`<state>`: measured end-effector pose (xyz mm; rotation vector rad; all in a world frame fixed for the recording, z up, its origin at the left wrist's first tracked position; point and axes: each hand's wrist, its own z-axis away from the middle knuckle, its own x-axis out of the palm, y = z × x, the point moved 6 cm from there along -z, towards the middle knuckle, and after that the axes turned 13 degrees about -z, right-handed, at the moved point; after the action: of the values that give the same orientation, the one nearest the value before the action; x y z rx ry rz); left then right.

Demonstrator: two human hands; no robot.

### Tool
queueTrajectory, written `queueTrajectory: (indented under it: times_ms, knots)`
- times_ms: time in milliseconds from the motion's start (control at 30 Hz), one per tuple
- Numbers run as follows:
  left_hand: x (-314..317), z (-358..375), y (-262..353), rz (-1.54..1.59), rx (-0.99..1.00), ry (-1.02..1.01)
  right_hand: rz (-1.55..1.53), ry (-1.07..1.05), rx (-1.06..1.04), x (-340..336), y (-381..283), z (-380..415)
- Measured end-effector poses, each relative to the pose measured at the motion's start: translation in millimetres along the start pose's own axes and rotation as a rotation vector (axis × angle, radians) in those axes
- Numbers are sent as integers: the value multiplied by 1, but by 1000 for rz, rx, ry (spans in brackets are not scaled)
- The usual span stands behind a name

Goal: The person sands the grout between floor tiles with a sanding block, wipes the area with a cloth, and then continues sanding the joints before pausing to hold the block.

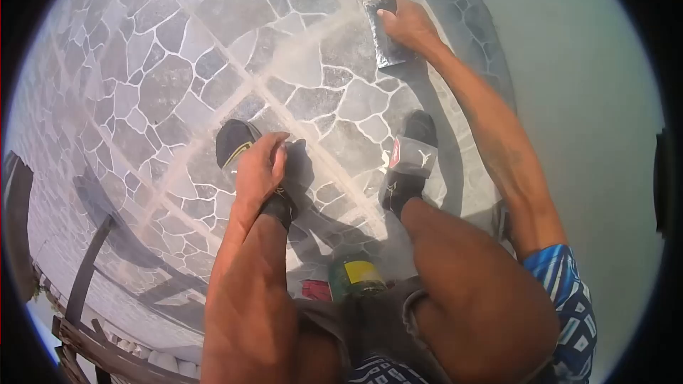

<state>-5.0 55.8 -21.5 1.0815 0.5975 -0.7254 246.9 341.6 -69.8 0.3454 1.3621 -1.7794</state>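
My right hand (414, 25) grips a dark rectangular block (385, 35) with shiny, silvery edges, the thumb lying over its top. The block rests on the stone paving (353, 99), whose irregular grey slabs are parted by pale joints; its exact kind I cannot make out. My left hand (262, 163) hangs in front of my left shin, over the left sandal (235, 141). Its fingers are loosely bent and apart, with nothing seen in them. My right foot wears a dark sock and a sandal with a grey strap (414, 156).
Between my legs stands a green container with a yellow label (361, 272), beside something red (316, 289). To the right, greenish water (580, 135) lies past a curved stone edge (478, 21). Wooden railings (117, 359) and white stones (163, 361) lie at lower left.
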Motion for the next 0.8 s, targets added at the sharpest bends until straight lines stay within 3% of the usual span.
queueTrajectory:
  times_ms: [67, 100, 267, 367, 467, 567, 667, 767, 800]
  knots:
    - [-12, 10, -1, -58, -20, 38, -46, 54, -82, 14, 5, 7]
    - [33, 3, 13, 128, 14, -1, 102, 61, -27, -28, 20, 23]
    - [13, 1, 2, 57, 39, 37, 42, 64, -105, 2, -22, -14]
    - [12, 1, 2, 72, -57, -50, -57, 113, -132, -9, 15, -13]
    - [15, 0, -2, 115, -39, 8, 29, 164, 75, -37, 69, -23]
    - [11, 1, -2, 123, -31, 17, 47, 174, -50, -51, 85, -51]
    - [15, 3, 3, 109, -2, 9, -35, -46, 102, -35, 28, -54]
    - [8, -2, 8, 72, -19, -25, -108, 70, -248, -21, -7, -58]
    - [8, -1, 8, 61, -38, -55, -145, 25, -185, -19, 4, -60]
